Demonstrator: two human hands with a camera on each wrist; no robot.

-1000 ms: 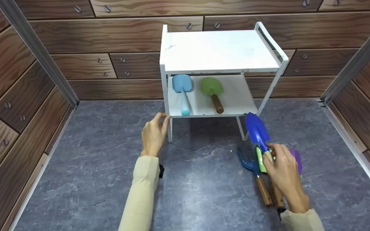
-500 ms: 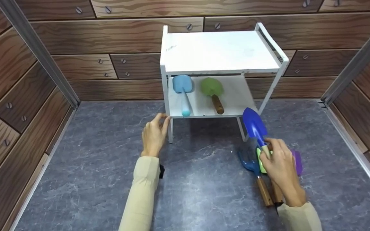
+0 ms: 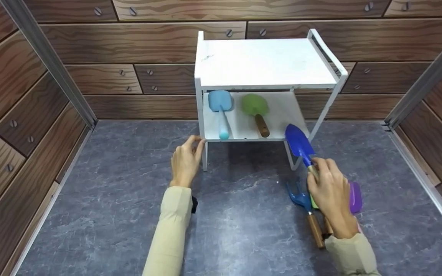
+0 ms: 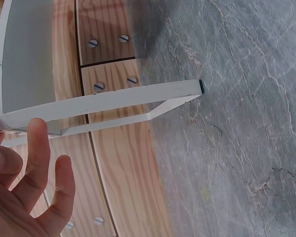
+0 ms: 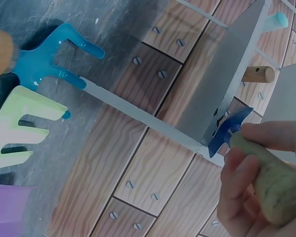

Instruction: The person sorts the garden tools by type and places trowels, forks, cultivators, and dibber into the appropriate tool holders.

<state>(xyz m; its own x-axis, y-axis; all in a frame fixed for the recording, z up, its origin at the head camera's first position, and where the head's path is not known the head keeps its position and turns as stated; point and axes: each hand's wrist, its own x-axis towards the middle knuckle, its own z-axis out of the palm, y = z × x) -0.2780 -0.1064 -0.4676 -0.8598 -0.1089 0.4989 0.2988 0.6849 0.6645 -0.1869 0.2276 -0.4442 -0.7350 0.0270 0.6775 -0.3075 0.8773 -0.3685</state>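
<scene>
- Head view: a person's right hand (image 3: 330,191) grips the handle of a blue trowel (image 3: 298,142), its blade raised toward the front right corner of a white shelf rack (image 3: 267,63).
- Under that hand, on the grey floor (image 3: 244,226), lie a blue hand fork (image 3: 301,199), a pale green fork (image 5: 19,126) and a purple tool (image 3: 355,197).
- Left hand (image 3: 184,163), fingers relaxed, touches the rack's front left post at the lower shelf.
- On the lower shelf lie a light blue spade (image 3: 221,111) and a green trowel (image 3: 256,111).
</scene>
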